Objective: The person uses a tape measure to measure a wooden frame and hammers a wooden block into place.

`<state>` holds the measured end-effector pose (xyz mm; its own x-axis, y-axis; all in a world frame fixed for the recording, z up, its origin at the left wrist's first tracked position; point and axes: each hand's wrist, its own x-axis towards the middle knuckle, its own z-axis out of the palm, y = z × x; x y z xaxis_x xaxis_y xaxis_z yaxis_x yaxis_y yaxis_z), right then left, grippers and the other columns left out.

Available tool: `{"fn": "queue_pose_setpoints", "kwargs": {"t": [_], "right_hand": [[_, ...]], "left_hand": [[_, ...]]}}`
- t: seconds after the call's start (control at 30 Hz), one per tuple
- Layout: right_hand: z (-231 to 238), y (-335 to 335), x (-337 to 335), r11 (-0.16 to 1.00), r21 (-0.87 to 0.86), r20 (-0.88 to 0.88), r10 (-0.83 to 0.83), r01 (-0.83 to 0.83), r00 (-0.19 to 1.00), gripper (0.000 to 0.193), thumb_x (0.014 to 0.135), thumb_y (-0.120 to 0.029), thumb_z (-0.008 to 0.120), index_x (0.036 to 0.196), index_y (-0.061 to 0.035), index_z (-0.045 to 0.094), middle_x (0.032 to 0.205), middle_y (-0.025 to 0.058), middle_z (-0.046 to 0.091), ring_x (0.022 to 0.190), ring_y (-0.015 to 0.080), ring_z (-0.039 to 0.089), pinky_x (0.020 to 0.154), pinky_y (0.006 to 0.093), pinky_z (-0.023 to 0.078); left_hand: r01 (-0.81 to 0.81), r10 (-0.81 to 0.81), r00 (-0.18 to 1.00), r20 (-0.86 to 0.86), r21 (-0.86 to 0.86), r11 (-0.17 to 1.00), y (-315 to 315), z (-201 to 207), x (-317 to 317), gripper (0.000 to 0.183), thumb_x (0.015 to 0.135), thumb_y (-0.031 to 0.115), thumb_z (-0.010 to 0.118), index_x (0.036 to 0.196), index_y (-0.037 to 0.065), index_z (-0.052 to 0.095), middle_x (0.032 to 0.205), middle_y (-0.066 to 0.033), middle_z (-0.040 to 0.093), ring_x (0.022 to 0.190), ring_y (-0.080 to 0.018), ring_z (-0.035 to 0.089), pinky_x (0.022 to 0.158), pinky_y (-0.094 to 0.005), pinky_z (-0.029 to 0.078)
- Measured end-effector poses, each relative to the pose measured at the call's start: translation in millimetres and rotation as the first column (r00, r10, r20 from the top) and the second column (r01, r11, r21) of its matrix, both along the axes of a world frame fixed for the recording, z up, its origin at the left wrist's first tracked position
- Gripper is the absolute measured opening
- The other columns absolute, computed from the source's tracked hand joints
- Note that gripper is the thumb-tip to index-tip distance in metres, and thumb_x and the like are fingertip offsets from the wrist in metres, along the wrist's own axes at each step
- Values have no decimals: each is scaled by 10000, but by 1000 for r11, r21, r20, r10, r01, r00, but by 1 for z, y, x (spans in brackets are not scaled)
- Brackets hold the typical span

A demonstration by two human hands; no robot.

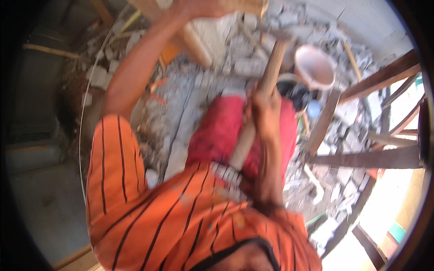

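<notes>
My right hand is closed round the thick wooden handle of a hammer, held slantwise over my red-clad legs. The hammer's head, at the far end of the handle, is blurred. At the top edge my left hand is closed over a pale wooden beam; its fingers are blurred and partly cut off by the frame. Below that hand, a second piece of timber slants down beside a pale grey block.
Broken masonry covers the ground ahead and to the right. A pale basin stands beyond my right knee, near a dark bucket. Wooden bars jut in from the right. A thin white cord runs along my left.
</notes>
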<state>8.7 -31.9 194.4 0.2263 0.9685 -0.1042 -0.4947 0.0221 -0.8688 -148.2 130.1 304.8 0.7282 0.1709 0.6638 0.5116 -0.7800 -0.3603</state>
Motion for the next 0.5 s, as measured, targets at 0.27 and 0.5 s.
{"fn": "queue_pose_setpoints", "kwargs": {"t": [0.27,0.5], "right_hand": [[14,-26,10,981,185,-104,-38,57,994,273,843,-23,586,1052,-46,411,720,82,551,494,145,548,447,291,494],[51,-65,82,951,233,48,-219,202,975,479,864,-261,638,1227,-1,462,729,57,556,531,119,544,476,255,482]], "left_hand": [[-62,65,997,-47,72,995,19,12,-3,672,568,275,841,1206,184,653,853,-21,668,783,-218,670,667,-340,559],[-73,75,996,-46,41,996,23,7,-10,684,548,263,838,1203,189,656,895,-9,680,787,-213,666,663,-329,552]]}}
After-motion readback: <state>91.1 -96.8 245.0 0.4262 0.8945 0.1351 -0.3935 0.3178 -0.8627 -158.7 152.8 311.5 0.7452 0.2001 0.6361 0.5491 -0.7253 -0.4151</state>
